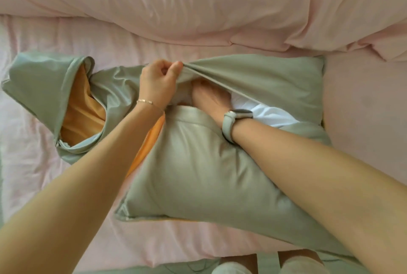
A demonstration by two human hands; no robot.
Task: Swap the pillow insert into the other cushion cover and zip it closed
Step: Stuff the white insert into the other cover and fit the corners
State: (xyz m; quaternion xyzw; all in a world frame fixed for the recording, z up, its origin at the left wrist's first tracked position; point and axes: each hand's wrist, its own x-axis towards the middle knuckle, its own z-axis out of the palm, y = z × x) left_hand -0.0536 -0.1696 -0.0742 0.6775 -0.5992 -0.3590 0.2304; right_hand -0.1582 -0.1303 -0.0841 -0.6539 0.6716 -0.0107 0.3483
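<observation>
A sage-green cushion cover (198, 170) lies stuffed on the bed, its zip opening gaping along the upper side. The white pillow insert (271, 115) shows through that opening. My left hand (158, 82) pinches the upper edge of the opening and lifts it. My right hand (209, 97) reaches inside the opening, fingers hidden under the fabric, pressing on the insert. A second green cover (44, 82) with an orange lining (81, 108) lies limp and open to the left.
The pink bedsheet (363, 108) spreads under everything. A bunched pink duvet (198, 3) fills the far side. My knees (264, 262) show at the bottom edge, beside a green strip of fabric.
</observation>
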